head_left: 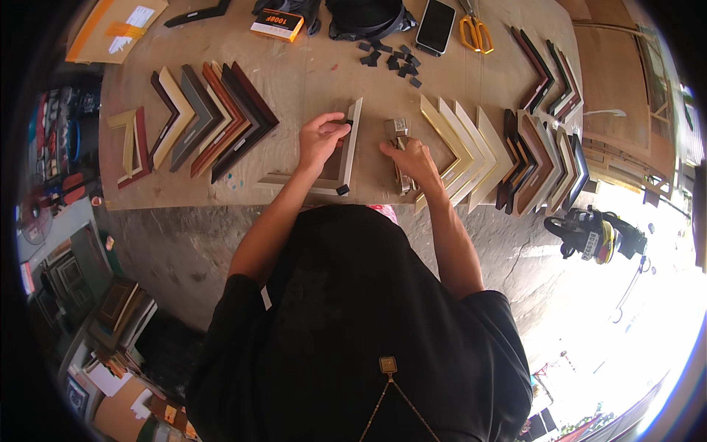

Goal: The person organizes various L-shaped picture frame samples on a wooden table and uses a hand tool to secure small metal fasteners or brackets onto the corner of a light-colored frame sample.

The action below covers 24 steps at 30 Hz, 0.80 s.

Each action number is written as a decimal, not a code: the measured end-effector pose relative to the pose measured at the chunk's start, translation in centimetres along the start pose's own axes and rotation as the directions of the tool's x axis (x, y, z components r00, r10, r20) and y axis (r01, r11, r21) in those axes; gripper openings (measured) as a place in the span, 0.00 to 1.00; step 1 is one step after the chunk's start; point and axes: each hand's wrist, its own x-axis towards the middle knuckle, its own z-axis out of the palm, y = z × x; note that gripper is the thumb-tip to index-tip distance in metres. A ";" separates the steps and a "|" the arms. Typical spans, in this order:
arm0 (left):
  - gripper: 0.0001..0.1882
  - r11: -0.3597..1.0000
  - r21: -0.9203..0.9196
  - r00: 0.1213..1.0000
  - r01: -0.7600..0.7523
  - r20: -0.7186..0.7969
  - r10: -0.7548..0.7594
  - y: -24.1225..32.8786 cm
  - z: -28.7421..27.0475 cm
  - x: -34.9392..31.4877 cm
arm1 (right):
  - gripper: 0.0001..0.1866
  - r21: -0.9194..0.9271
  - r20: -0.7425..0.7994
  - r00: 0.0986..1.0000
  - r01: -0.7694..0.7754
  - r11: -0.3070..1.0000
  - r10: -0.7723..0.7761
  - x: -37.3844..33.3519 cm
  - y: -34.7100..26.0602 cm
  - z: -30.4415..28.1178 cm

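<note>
In the middle, near the front edge of the table, lies an L-shaped pale picture-frame corner sample (348, 166). My left hand (318, 144) pinches a small black piece (349, 123) against the upper part of its upright arm. A second small black piece (342, 190) sits at the corner's bend. To the right, my right hand (414, 160) is closed round a metal staple gun (398, 128), which rests on the table apart from the corner sample. My palm and fingers hide part of the staple gun.
Frame corner samples (197, 118) stand in rows at left, with more (471, 151) at right. Loose black pieces (401, 62), a phone (436, 28), yellow-handled scissors (476, 35), an orange-and-white box (277, 25) and a black bag (368, 16) lie at the far side.
</note>
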 end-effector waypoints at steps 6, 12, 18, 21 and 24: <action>0.13 0.959 0.212 0.982 -0.191 0.028 0.189 -0.8 0.3 0.4 | 0.39 -0.058 0.037 0.996 0.079 0.995 -0.077 0.7 0.1 -0.2; 0.11 0.947 0.223 0.973 -0.231 0.035 0.229 -1.4 0.9 0.4 | 0.36 -0.150 0.131 0.974 0.202 0.968 -0.183 -0.5 -1.8 -2.3; 0.11 0.956 0.130 0.965 -0.262 0.047 0.258 -1.4 0.6 0.8 | 0.26 -0.449 0.221 0.896 0.444 0.775 -0.385 0.5 -2.1 -3.4; 0.11 0.962 0.168 0.975 -0.213 0.092 0.200 -1.2 0.2 1.4 | 0.25 -0.502 0.313 0.867 0.498 0.707 -0.388 0.9 -2.9 -4.1; 0.11 0.970 0.170 0.980 -0.174 0.128 0.154 -1.5 -0.2 1.9 | 0.25 -0.494 0.335 0.840 0.543 0.679 -0.428 1.6 -3.0 -4.5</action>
